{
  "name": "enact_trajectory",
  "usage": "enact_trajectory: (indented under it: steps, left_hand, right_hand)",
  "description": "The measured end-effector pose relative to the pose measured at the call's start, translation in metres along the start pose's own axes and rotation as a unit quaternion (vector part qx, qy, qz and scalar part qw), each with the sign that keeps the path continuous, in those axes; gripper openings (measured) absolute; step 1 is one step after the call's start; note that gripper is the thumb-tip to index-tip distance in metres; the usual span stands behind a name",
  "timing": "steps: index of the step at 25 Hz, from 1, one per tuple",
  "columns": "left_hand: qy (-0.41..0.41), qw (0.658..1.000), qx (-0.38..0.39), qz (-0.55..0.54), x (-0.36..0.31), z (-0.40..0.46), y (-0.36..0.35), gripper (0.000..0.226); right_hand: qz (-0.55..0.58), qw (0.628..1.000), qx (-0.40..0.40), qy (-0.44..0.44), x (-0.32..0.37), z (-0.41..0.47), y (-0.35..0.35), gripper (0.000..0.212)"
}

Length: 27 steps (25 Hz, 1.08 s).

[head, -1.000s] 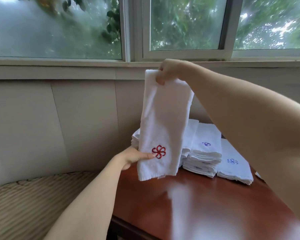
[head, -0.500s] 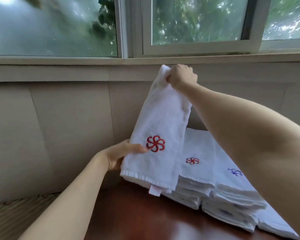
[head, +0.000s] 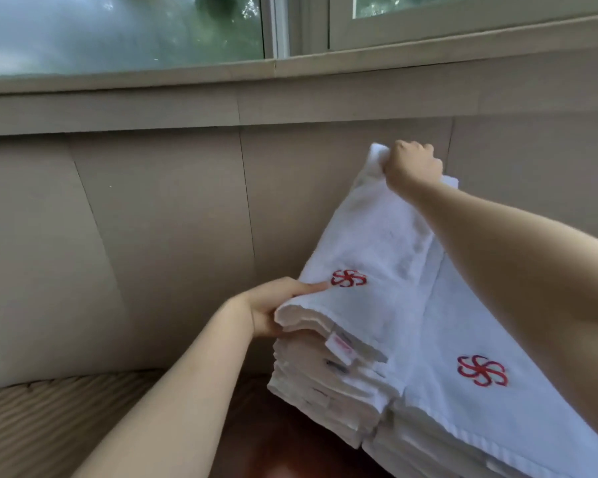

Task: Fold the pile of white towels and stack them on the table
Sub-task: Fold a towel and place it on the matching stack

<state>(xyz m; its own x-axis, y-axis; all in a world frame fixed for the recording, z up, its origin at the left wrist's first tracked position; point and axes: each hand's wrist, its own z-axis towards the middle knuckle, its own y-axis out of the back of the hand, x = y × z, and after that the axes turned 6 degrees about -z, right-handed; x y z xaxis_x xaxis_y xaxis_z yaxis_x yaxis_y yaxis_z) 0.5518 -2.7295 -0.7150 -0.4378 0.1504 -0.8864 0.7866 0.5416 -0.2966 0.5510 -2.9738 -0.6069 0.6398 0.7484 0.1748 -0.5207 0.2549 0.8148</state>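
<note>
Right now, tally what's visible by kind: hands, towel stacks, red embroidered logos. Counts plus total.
Hands: 2, left hand and right hand, both gripping the folded towel
Towel stacks: 2, left stack and right stack
Red logos: 2, upper logo and lower logo
Total: 6

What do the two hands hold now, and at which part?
Both hold one folded towel: the right hand grips its far top end, and the left hand pinches its near left edge, beside the red emblem.

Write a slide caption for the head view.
Both hands, left hand and right hand, lay a folded towel onto the stack.
</note>
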Motion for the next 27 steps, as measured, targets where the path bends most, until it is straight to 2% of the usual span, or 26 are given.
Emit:
enact_trajectory:
  steps: [4, 5, 7, 9, 12, 15, 16, 17, 20, 22, 24, 25, 27]
  left_hand:
    - [-0.06, 0.997, -0.043, 0.025, 0.006, 0.01, 0.0, 0.027]
    - [-0.051, 0.997, -0.049, 0.043, 0.005, 0.011, -0.001, 0.024]
    - [0.018, 0.996, -0.007, 0.083, 0.003, 0.01, -0.007, 0.022]
    - [0.085, 0.985, 0.011, 0.152, 0.002, 0.014, -0.009, 0.034]
    - [0.09, 0.966, -0.049, 0.237, -0.006, 0.02, -0.007, 0.047]
    - [0.092, 0.937, -0.113, 0.316, -0.008, 0.025, -0.001, 0.082]
    - [0.096, 0.929, -0.127, 0.335, -0.007, 0.026, -0.001, 0.086]
    - [0.094, 0.92, -0.143, 0.353, -0.007, 0.027, -0.002, 0.085]
    - [0.087, 0.892, -0.198, 0.398, -0.005, 0.024, -0.016, 0.076]
    - [0.072, 0.845, -0.239, 0.473, -0.002, 0.018, -0.029, 0.074]
    - [0.04, 0.785, -0.304, 0.539, 0.005, 0.01, -0.047, 0.067]
    - [0.023, 0.735, -0.351, 0.579, 0.011, 0.006, -0.056, 0.06]
    - [-0.048, 0.604, -0.423, 0.674, 0.023, -0.003, -0.079, 0.038]
  right_hand:
    - [-0.06, 0.998, 0.019, -0.008, -0.014, 0.003, -0.024, 0.029]
    - [-0.071, 0.997, 0.014, -0.001, -0.017, 0.007, -0.023, 0.028]
    - [-0.07, 0.997, 0.022, 0.026, -0.021, 0.009, -0.032, 0.028]
    - [-0.038, 0.994, 0.082, 0.066, -0.025, -0.003, -0.062, 0.03]
    - [0.042, 0.978, 0.179, 0.096, -0.032, -0.025, -0.098, 0.037]
    - [0.11, 0.982, 0.131, 0.074, -0.034, -0.042, -0.094, 0.043]
    - [0.104, 0.986, 0.117, 0.055, -0.035, -0.049, -0.089, 0.044]
    - [0.079, 0.988, 0.123, 0.048, -0.035, -0.058, -0.085, 0.044]
    - [0.022, 0.973, 0.217, 0.069, -0.04, -0.096, -0.073, 0.048]
    - [0.066, 0.969, 0.231, 0.052, -0.04, -0.122, -0.063, 0.049]
    - [0.097, 0.965, 0.236, 0.058, -0.038, -0.151, -0.047, 0.045]
    - [0.122, 0.958, 0.248, 0.081, -0.037, -0.164, -0.04, 0.042]
    - [0.204, 0.935, 0.27, 0.101, -0.041, -0.189, -0.019, 0.037]
